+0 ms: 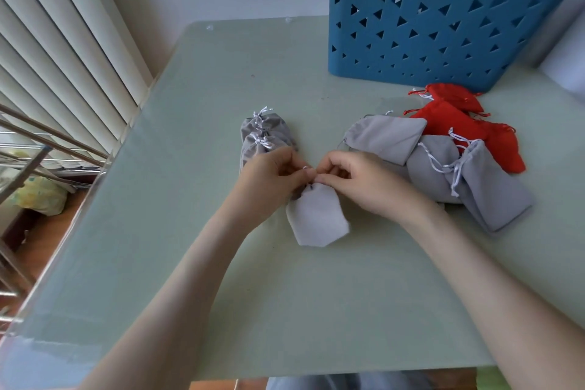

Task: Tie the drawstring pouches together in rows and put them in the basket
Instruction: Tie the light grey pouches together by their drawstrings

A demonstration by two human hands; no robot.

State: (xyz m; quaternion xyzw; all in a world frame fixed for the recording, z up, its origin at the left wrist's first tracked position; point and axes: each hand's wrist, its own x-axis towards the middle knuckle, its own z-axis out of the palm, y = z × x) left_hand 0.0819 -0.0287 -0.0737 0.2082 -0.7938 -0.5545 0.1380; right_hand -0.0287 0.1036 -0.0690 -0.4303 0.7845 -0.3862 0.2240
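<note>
A light grey pouch (317, 220) lies flat near the middle of the bench (177, 142), its closed bottom towards 6 o'clock and its gathered neck towards 12 o'clock, where both hands meet over it. The left hand (272, 182) comes in from 7 o'clock and the right hand (359, 185) from 4 o'clock. The fingers (302, 175) of the left and the fingers (329, 179) of the right are curled with their tips pressed together on the neck, pinching it. The neck itself is covered by those tips. Of the drawstring (305, 167) only a small white loop shows between the hands, so whether a knot is made cannot be told. At 11 o'clock from the pouch lie two tied grey pouches (258, 139) in a row, white cords bunched at their tops, the near end hidden under the left hand. At 2 to 3 o'clock a heap of loose grey pouches (387, 138) sprawls, overlapping one another, with red pouches (456, 123) partly buried behind them; how many red ones there are is hard to make out. Beyond the heap, at 1 o'clock, stands the blue basket (443, 28) with triangular holes, cut off by the top and right edges, its inside out of sight. White blinds (53, 51) fill the left at 9 to 10 o'clock.
</note>
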